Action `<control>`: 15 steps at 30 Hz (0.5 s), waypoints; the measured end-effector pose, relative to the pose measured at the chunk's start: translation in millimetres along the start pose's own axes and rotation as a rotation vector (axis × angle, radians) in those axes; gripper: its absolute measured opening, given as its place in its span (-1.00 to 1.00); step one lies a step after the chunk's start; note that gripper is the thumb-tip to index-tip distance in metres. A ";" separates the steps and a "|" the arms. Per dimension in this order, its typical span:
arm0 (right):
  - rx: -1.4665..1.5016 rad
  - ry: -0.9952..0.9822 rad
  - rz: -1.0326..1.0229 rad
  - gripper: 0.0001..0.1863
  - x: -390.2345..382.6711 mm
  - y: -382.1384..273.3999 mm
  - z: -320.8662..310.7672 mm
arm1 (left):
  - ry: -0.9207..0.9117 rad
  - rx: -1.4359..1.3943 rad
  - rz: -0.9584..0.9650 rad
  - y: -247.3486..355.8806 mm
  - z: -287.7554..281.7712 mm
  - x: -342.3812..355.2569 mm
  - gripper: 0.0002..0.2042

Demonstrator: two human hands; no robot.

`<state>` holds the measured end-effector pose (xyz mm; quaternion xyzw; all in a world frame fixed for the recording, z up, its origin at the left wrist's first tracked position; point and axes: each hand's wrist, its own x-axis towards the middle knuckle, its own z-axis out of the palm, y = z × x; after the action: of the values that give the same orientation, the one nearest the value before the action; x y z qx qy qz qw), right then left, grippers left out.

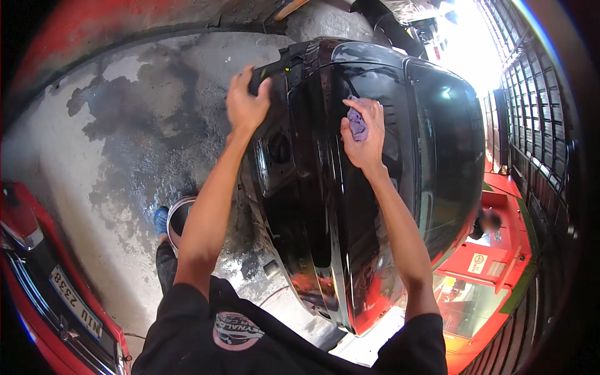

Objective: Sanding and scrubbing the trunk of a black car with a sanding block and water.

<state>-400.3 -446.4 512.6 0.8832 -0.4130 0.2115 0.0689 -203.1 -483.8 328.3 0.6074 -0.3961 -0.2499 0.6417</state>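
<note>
A black car (369, 206) fills the middle of the view, its glossy body reflecting light and red shapes. My right hand (369, 134) is over the painted panel beside the dark window glass (447, 119). Its fingers curl around a crumpled purple cloth (357, 125), partly hidden under the palm. To the left, my left hand (247, 103) is by the car's edge, fingers spread and slightly blurred, holding nothing. Whether it touches the car, I cannot tell.
Below my left forearm stands a round bucket (181, 215) beside a blue shoe (161, 220) on the wet, patchy concrete floor (125, 119). A red car (37, 275) is at lower left. A red booth (494, 250) and a dark metal gate (537, 100) line the right.
</note>
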 end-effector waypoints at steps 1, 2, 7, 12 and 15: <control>-0.056 -0.024 -0.002 -0.59 -8.8 4.9 -12.5 | -0.057 -0.032 -0.058 2.0 -12.0 -23.2 -0.52; -0.091 -0.030 -0.021 -0.55 -8.8 6.3 -15.8 | -0.091 -0.044 -0.070 -11.0 -33.0 -46.1 -0.53; -0.213 -0.704 -0.256 -0.47 -26.0 -70.4 -14.6 | -0.193 0.298 -0.430 -173.1 -229.1 -184.9 -0.50; -0.689 -1.055 -0.381 -0.31 -112.2 -100.0 15.7 | -0.192 0.715 -0.686 -244.1 -396.0 -273.1 -0.44; -0.698 -0.951 -0.281 -0.31 -112.0 -93.8 15.6 | -0.195 0.904 -0.787 -253.7 -453.1 -289.1 -0.42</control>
<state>-387.9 -311.7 455.3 0.8522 -0.3229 -0.3654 0.1897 43.2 -23.4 44.5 0.8948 -0.2657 -0.3301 0.1403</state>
